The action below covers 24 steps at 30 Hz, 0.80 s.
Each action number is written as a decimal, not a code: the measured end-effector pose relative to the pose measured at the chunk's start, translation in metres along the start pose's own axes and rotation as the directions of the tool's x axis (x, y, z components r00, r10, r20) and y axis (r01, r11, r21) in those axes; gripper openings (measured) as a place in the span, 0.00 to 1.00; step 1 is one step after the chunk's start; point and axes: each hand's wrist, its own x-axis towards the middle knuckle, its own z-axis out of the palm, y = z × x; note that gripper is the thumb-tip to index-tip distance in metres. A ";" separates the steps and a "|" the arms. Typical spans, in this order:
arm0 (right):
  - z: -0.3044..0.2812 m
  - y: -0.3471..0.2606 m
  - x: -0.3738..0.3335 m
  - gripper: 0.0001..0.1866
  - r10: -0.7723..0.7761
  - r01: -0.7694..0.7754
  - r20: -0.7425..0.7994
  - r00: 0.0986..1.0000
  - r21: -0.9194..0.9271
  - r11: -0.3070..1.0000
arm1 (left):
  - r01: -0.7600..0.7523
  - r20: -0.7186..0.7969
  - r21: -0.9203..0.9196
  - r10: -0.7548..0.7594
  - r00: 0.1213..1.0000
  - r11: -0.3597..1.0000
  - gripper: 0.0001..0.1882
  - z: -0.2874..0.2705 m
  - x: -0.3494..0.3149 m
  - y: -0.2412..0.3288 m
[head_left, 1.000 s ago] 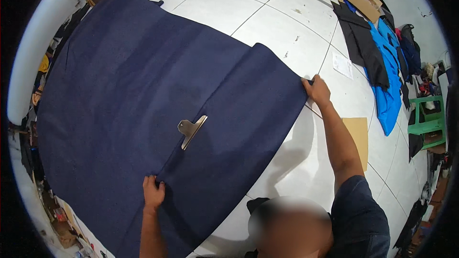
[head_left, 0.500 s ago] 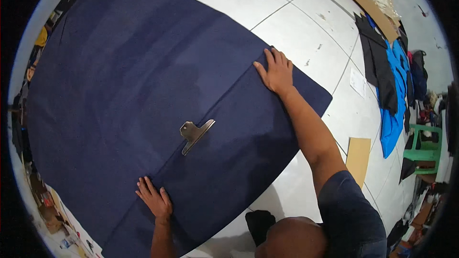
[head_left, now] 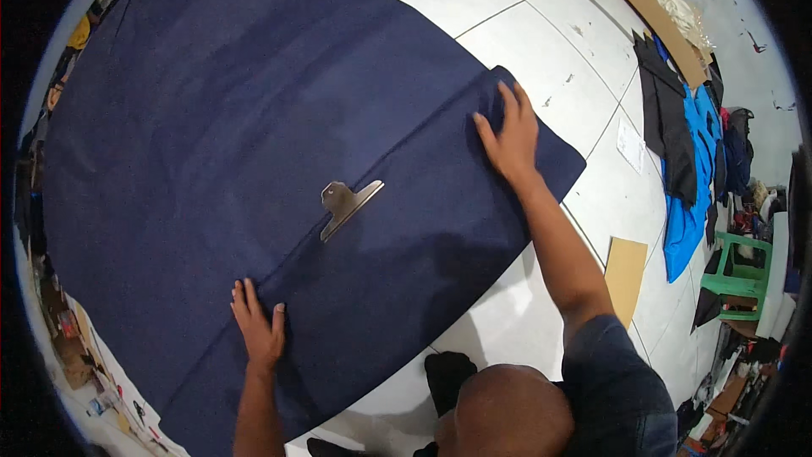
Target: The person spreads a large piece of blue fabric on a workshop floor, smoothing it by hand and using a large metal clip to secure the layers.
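Observation:
A wide dark navy cloth [head_left: 194, 135] lies spread over the floor, with its near part folded over so that a layer edge runs diagonally across it. A silver bulldog clip [head_left: 348, 207] sits at this edge, between my hands. My left hand [head_left: 260, 328] rests on the cloth at the edge's lower left, fingers stretched and thumb apart. Near the edge's upper right end is my right hand [head_left: 514, 137], its fingers spread over the cloth just short of the slightly raised corner. Neither hand grips anything.
White floor tiles [head_left: 584, 59] surround the cloth. To the right are a tan card piece [head_left: 626, 275], a white paper [head_left: 630, 145], black cloth [head_left: 672, 135], bright blue cloth [head_left: 689, 228] and a green plastic stool [head_left: 740, 275]. A plastic bottle [head_left: 103, 404] lies at lower left.
The folded edge, the clip and my left hand have shifted a little away from me. My right hand has drawn back slightly from the edge, and the cloth's corner there stands more raised.

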 end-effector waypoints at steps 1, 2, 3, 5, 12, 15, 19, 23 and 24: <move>-0.029 -0.006 -0.021 0.34 -0.014 0.013 -0.029 0.999 -0.043 0.999 | -0.023 0.002 -0.100 0.024 1.000 0.995 0.35 -0.016 -0.004 0.002; -0.045 -0.005 -0.046 0.33 0.003 -0.006 -0.051 0.999 -0.076 0.997 | -0.038 0.001 -0.189 0.039 0.999 0.981 0.36 -0.034 -0.012 -0.002; -0.058 -0.002 -0.072 0.32 0.015 -0.022 -0.071 0.997 -0.102 0.995 | -0.126 -0.011 -0.075 0.125 0.992 0.989 0.33 -0.054 -0.027 -0.019; -0.082 0.001 -0.126 0.33 0.412 -0.405 0.009 0.911 0.213 0.889 | -0.121 0.330 -0.092 0.145 0.933 0.988 0.27 -0.108 -0.060 -0.049; -0.094 -0.060 -0.215 0.31 0.690 -0.933 0.654 0.310 0.347 0.090 | 0.903 0.760 0.225 -0.646 0.073 0.366 0.46 -0.090 -0.312 -0.288; -0.070 -0.056 -0.242 0.30 0.689 -0.869 0.579 0.436 0.469 0.155 | 0.964 0.860 -0.110 -0.510 -0.031 -0.243 0.55 -0.037 -0.360 -0.260; -0.035 -0.019 -0.242 0.23 0.470 -0.748 0.731 0.494 0.633 -0.199 | 0.240 0.607 -0.794 -0.745 0.277 -0.558 0.34 0.049 -0.371 -0.250; -0.003 -0.027 -0.238 0.26 0.431 -0.753 0.787 0.441 0.586 -0.299 | -0.220 0.520 -0.788 -0.813 0.263 -0.575 0.17 0.077 -0.370 -0.249; 0.003 -0.007 -0.233 0.25 0.430 -0.775 0.781 0.452 0.583 -0.245 | -0.276 0.524 -0.770 -0.817 0.239 -0.575 0.16 0.078 -0.357 -0.244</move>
